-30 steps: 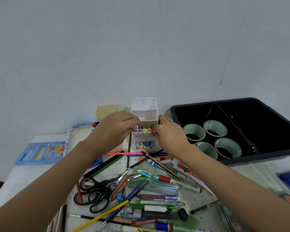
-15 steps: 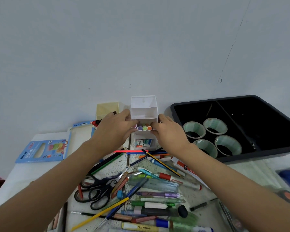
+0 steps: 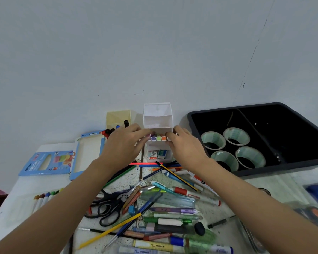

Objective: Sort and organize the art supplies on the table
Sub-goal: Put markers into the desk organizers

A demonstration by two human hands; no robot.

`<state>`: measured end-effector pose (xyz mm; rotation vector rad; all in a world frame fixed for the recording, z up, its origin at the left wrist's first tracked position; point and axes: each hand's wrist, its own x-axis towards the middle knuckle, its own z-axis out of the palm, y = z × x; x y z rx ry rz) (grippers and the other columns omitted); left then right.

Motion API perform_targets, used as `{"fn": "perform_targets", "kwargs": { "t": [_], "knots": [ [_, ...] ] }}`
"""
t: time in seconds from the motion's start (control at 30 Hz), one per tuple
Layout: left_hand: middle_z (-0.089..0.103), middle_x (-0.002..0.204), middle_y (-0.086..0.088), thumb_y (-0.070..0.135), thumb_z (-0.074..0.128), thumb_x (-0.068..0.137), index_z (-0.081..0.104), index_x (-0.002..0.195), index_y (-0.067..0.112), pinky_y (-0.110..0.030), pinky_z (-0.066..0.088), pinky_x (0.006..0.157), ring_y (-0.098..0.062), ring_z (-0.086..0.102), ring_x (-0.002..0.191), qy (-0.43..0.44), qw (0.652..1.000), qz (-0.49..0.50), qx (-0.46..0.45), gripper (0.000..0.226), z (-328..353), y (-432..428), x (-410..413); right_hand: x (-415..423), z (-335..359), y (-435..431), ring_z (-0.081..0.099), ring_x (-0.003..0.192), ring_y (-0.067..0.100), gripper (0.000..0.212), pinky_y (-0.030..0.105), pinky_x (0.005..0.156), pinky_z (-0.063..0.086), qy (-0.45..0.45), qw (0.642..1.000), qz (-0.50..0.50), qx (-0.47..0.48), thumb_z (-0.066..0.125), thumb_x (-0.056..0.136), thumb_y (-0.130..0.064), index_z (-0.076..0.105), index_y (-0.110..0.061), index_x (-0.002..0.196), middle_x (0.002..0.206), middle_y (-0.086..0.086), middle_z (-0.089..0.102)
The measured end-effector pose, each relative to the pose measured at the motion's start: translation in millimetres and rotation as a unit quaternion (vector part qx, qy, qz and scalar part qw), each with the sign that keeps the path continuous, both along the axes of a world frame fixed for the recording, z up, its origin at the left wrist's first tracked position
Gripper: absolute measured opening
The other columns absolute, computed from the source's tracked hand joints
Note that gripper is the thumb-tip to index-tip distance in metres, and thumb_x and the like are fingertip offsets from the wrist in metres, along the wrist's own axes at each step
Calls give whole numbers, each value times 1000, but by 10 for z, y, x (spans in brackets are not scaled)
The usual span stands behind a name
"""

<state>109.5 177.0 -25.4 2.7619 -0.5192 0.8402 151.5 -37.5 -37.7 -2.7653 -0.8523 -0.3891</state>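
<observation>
A white tiered organizer [image 3: 158, 114] stands against the wall at the back of the table. A row of colour-capped markers [image 3: 158, 138] (purple, green, orange) lies in its middle tier, caps toward me. My left hand [image 3: 123, 143] pinches the left end of the row with curled fingers. My right hand [image 3: 185, 145] holds the right end. Small boxes sit in the organizer's lowest tier [image 3: 157, 154]. A jumble of pens, pencils and brushes [image 3: 173, 204] covers the table in front of me, with black scissors [image 3: 108, 204] on its left.
A black divided bin [image 3: 264, 107] at the right holds several tape rolls [image 3: 213, 140]. A cream holder [image 3: 117, 116] with dark markers stands left of the organizer. A blue neon box [image 3: 46, 162] and its open tray [image 3: 88, 153] lie at the left, above several loose markers [image 3: 44, 197].
Both hands have shifted slightly up and toward the organizer, staying on the marker row. The view has tilted, bringing loose markers at the lower left into sight.
</observation>
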Motion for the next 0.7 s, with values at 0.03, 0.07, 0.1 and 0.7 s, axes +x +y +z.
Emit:
{"fn": "perform_targets", "kwargs": {
  "t": [0.03,0.07,0.1,0.7],
  "knots": [
    [63,83,6,27,68,95,73,109,24,-28,40,51,-17,55,61,-5,1000,4,-6,15,-2,-7,5,-1,1,4,53,108,29,28,35,68,44,1,1000,-2,-1,51,103,-22,60,-15,129,121,9,54],
    [64,84,5,26,67,95,73,108,23,-31,44,50,-19,57,61,-4,1000,6,-13,14,-5,-15,7,-3,-1,6,53,108,29,28,35,68,45,3,1000,-2,-1,51,103,-22,59,-15,129,121,9,54],
    [64,83,5,25,67,95,73,108,23,-33,47,50,-19,57,62,-1,1000,7,-20,14,-7,-26,7,-5,-7,5,54,108,29,27,35,68,46,3,1000,-1,1,51,104,-22,59,-15,128,121,9,54],
    [65,86,18,36,62,96,72,102,28,-23,53,72,-4,62,80,231,959,-42,-159,14,-154,67,-813,-759,-291,-183,54,84,3,10,18,74,43,69,957,61,274,62,95,-10,65,-18,99,91,-11,57]
  ]
}}
